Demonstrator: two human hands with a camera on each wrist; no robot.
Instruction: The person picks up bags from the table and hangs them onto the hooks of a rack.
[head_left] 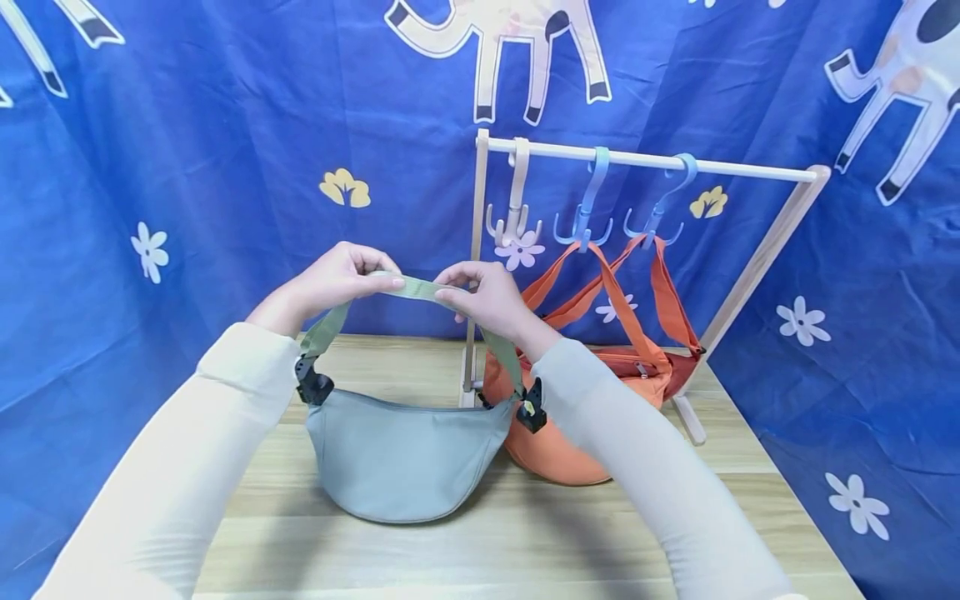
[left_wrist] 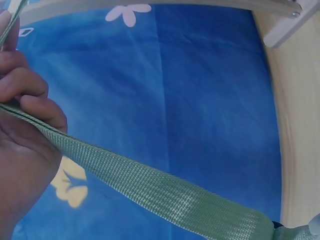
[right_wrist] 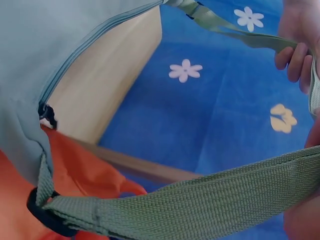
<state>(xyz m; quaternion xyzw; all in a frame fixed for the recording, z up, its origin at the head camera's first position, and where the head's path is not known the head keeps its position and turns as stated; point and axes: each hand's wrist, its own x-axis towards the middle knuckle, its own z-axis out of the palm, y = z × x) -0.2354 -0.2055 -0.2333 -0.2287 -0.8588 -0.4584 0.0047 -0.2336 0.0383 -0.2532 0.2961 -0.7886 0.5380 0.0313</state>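
Note:
A grey-blue crescent bag (head_left: 408, 467) hangs from its pale green webbing strap (head_left: 418, 288), low in front of me over the wooden table. My left hand (head_left: 333, 277) pinches the strap between thumb and fingers near its top. A short stretch away, my right hand (head_left: 491, 300) pinches the same strap, so that part runs nearly level between them. Black buckles (head_left: 313, 382) join strap and bag at both ends. In the left wrist view the strap (left_wrist: 150, 182) slants down from the curled fingers. The right wrist view shows the bag's zipper (right_wrist: 82, 50) along its upper edge.
Behind to the right stands a rack with a white rail (head_left: 735, 169) and wooden legs. A beige hook (head_left: 517, 187) and two blue hooks hang on it. An orange bag (head_left: 562, 450) and a darker red-orange bag (head_left: 684, 367) hang by straps from the blue hooks.

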